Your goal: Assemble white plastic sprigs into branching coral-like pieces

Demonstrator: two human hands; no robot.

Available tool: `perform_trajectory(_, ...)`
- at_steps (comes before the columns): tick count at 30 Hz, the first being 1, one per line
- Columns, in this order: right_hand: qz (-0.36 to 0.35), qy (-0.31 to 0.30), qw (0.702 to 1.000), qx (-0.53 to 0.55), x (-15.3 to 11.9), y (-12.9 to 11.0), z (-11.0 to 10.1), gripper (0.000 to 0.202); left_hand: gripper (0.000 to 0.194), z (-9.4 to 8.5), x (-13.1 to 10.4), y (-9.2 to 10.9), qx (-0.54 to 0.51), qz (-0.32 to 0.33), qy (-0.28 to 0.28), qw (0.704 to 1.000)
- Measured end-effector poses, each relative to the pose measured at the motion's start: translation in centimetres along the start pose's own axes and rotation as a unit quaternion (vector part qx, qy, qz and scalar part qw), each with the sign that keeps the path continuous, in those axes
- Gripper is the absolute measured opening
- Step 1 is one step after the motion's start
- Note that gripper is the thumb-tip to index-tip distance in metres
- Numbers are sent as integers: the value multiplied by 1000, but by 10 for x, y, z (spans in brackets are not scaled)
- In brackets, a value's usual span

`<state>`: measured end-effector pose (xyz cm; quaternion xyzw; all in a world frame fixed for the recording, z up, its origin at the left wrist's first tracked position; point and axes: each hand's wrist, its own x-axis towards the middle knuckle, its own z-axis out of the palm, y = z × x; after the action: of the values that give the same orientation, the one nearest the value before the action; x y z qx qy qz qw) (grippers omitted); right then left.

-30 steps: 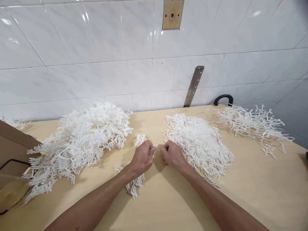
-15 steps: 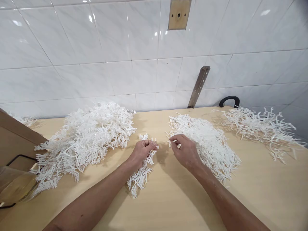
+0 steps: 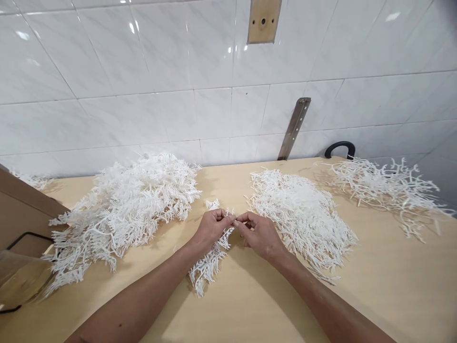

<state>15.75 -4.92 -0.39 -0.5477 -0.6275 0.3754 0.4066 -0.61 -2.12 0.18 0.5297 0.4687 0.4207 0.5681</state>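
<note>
Fingertips [image 3: 228, 219] together at white sprig [image 3: 233, 211]

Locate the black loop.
In the head view, the black loop is right of centre at the back edge of the table, right of the slanted metal strip and behind the tangled white strands.

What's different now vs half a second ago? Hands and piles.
The right hand moved left, away from the right pile; its fingertips now meet those of the left hand. Whether it has taken hold of a strand is too small to tell. Unchanged: the left hand's pinch, the right pile, the left pile, the small clump.
</note>
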Motion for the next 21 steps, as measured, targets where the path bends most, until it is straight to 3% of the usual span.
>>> perform_trajectory(7, 103, -75, 988, 84, 3, 3, -3, 35, 31, 2, -2, 0, 59, 48, 11, 997)
perform_trajectory(21, 107, -84, 985, 105, 4, 8, -1, 30, 30, 1, 0, -5, 106, 39, 17, 993)
